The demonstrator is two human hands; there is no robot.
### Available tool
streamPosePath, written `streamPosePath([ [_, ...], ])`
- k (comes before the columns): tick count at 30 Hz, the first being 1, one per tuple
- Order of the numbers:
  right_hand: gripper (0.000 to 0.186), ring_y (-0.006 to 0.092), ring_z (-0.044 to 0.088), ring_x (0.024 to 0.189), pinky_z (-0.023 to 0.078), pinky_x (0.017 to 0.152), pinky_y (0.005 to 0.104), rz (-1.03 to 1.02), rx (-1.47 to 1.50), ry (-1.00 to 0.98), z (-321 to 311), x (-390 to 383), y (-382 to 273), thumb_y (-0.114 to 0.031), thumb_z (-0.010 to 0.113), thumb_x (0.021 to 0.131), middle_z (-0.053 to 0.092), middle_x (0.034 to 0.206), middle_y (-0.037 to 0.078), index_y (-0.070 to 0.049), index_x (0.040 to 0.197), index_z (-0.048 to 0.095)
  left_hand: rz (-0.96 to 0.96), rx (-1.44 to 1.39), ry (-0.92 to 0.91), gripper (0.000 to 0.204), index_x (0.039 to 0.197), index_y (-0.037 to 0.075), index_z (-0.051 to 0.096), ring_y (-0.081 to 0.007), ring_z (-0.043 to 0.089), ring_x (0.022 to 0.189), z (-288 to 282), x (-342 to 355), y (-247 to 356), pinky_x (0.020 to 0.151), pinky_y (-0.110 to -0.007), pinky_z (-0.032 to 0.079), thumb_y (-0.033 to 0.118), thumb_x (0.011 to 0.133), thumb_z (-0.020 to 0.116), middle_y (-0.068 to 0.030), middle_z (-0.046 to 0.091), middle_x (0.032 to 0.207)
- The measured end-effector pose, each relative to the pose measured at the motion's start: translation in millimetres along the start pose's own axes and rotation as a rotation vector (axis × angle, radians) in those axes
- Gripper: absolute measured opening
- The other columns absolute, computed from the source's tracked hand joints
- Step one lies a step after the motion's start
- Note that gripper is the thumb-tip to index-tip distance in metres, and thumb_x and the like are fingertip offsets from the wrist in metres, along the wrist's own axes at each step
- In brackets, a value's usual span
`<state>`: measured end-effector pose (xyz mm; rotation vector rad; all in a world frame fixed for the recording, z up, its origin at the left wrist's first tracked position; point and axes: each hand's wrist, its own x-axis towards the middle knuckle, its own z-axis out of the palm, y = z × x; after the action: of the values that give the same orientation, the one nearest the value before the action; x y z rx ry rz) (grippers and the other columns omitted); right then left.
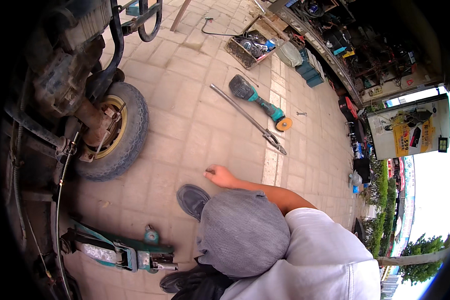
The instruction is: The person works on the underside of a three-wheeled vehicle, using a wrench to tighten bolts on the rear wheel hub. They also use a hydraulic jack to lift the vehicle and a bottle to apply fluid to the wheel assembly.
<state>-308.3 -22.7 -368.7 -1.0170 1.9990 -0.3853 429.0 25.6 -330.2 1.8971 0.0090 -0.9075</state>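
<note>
Neither of my hands shows in the head view. Below me another person squats, seen from above, in a grey ribbed cap (242, 232) and a white shirt (330, 250). That person's bare right hand (221, 176) reaches out over the paving with curled fingers; whether it holds something small, I cannot make out. Their other hand is hidden. A green floor jack (130, 252) lies left of their dark shoes. Beyond the hand are a long metal bar (240, 111) with a jaw-like end and a green-and-black cordless angle grinder (265, 104) with an orange disc.
At left stands a vehicle's wheel (127, 135) with a yellowish rim, under a rusty frame with cables. A small wrench (301, 113) lies right of the grinder. Farther back are a box of tools (242, 57), a teal case (311, 70) and a cluttered stall; a signboard (410, 125) hangs at right.
</note>
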Motion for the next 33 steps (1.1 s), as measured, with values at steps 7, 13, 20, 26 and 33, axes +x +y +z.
streamPosePath([
  [7,0.043,0.0279,0.066,0.088,0.051,0.079,0.0346,-0.256,-0.152,-0.120,-116.0,-13.2,-82.9,-0.032,0.061,0.087,0.067,0.096,0.021,0.005,0.108,0.060,-0.348,0.356,-0.674,0.030,0.101,0.001,0.061,-0.0098,0.048,0.064,41.8,-143.0,38.7,0.055,-0.022,0.037,0.028,0.095,0.054,-0.0002,0.056,0.073],
  [13,0.036,0.0333,0.065,0.084,0.051,0.075,0.0389,0.029,-0.663,0.035,-243.8,-43.7,-45.4,-0.030,0.062,0.083,0.066,0.086,0.022,0.003,0.098,0.063,-0.097,1.045,-1.542,0.031,0.100,-0.003,0.064,-0.0119,0.055,0.075,191.2,-174.7,98.0,0.070,-0.026,0.045,0.026,0.090,0.062,-0.0051,0.064,0.084],
  [20,0.028,0.0343,0.060,0.094,0.049,0.080,0.0451,-0.054,-0.808,0.275,-159.9,-51.4,-43.8,-0.029,0.059,0.083,0.061,0.098,0.018,-0.002,0.091,0.062,1.422,1.098,-1.456,0.032,0.105,-0.002,0.061,-0.0347,0.057,0.097,348.7,-271.0,78.8,0.084,-0.041,0.047,0.019,0.080,0.067,-0.0174,0.062,0.102],
  [26,0.033,0.0334,0.060,0.096,0.049,0.081,0.0442,-0.158,-0.590,0.238,-157.3,-61.8,-37.1,-0.034,0.061,0.082,0.062,0.101,0.015,-0.005,0.097,0.063,1.914,1.558,-0.843,0.075,0.135,-0.005,0.036,-0.0349,0.035,0.131,436.9,-287.9,16.1,0.106,-0.043,0.032,0.026,0.076,0.071,-0.0219,0.033,0.144],
  [33,0.032,0.0339,0.062,0.096,0.050,0.081,0.0440,0.470,-0.217,0.808,-321.2,-15.5,150.6,-0.032,0.061,0.081,0.066,0.101,0.018,-0.004,0.096,0.066,1.679,1.693,-0.740,0.089,0.140,-0.010,0.024,-0.0385,0.033,0.131,456.6,-292.5,-10.6,0.107,-0.044,0.031,0.027,0.074,0.071,-0.0271,0.030,0.143],
])
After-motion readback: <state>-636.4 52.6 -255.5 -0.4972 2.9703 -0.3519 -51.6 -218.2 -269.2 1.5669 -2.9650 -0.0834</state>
